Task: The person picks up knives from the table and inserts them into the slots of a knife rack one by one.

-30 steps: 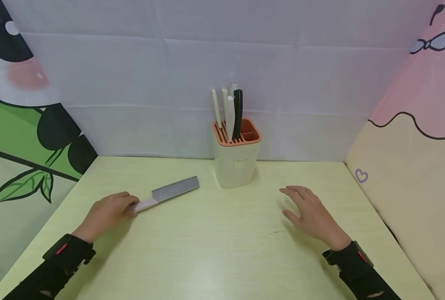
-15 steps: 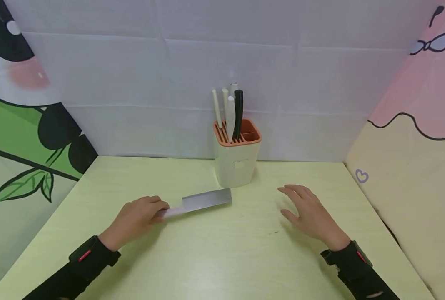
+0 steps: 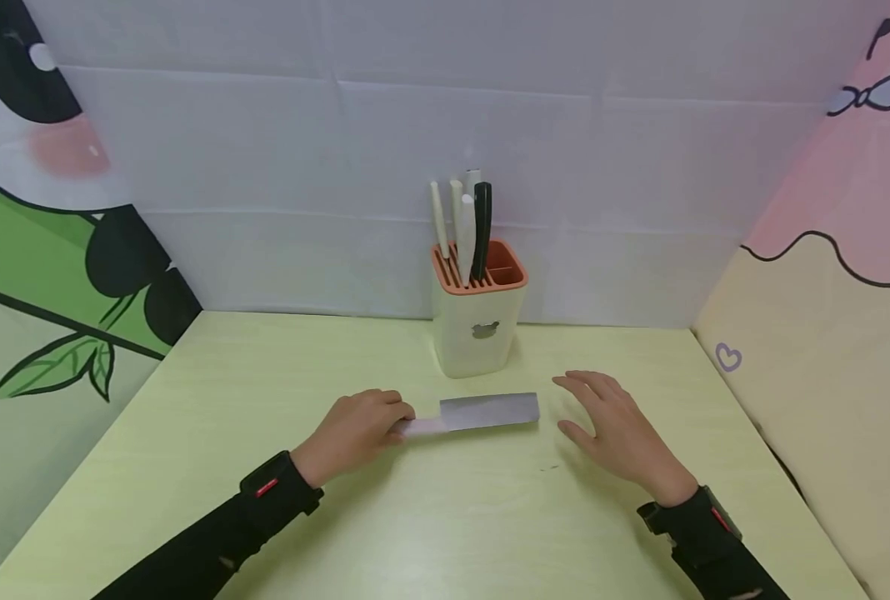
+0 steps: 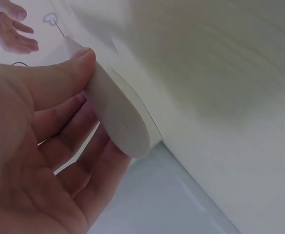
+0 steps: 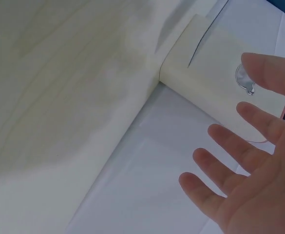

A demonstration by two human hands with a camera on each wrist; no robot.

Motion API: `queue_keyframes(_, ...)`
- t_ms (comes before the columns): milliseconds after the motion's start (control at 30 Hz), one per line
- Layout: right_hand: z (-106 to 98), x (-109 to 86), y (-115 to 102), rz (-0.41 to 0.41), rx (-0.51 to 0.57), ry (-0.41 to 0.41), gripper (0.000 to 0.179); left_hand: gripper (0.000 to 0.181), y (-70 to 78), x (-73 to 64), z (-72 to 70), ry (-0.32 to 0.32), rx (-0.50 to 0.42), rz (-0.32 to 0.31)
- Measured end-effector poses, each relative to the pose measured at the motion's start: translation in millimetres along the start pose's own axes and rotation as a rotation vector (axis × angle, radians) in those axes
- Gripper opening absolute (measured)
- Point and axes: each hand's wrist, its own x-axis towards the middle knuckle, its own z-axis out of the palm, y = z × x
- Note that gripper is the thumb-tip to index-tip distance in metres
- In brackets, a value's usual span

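Note:
My left hand [image 3: 358, 429] pinches the white handle of a cleaver [image 3: 490, 412] between thumb and fingers. Its broad grey blade points right, in front of the knife block. Up close in the left wrist view, the thumb presses on the pale handle [image 4: 120, 114] and the fingers curl beneath it. To the right of the blade tip, my right hand [image 3: 617, 433] is held with fingers spread and nothing in it. The right wrist view shows those loose fingers [image 5: 239, 151] too. The cream knife block [image 3: 475, 342] with an orange top stands upright near the back wall.
Several white handles [image 3: 466, 237] and one black handle [image 3: 482, 225] stick up from the block's slots. The pale wooden table [image 3: 445, 517] meets a white cloth wall [image 3: 302, 167] behind. Printed cloth panels [image 3: 827, 375] line both sides.
My left hand has carried the cleaver rightward across the table, from the left side to in front of the knife block, its blade turning nearly level. The right hand has barely moved.

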Motion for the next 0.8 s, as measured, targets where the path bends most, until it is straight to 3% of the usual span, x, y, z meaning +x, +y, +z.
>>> queue_keyframes(400, 2.3, 4.3, -2.8, -0.024, 0.020, 0.013, 0.063, 0.017, 36.1, 45.1, 33.3, -0.062, 0.024, 0.076)
queue_keyframes(800, 4.4, 2.6, -2.4, -0.002, 0.022, 0.008, 0.065, 0.015, 48.4, 50.7, 41.2, -0.075, 0.006, 0.070)
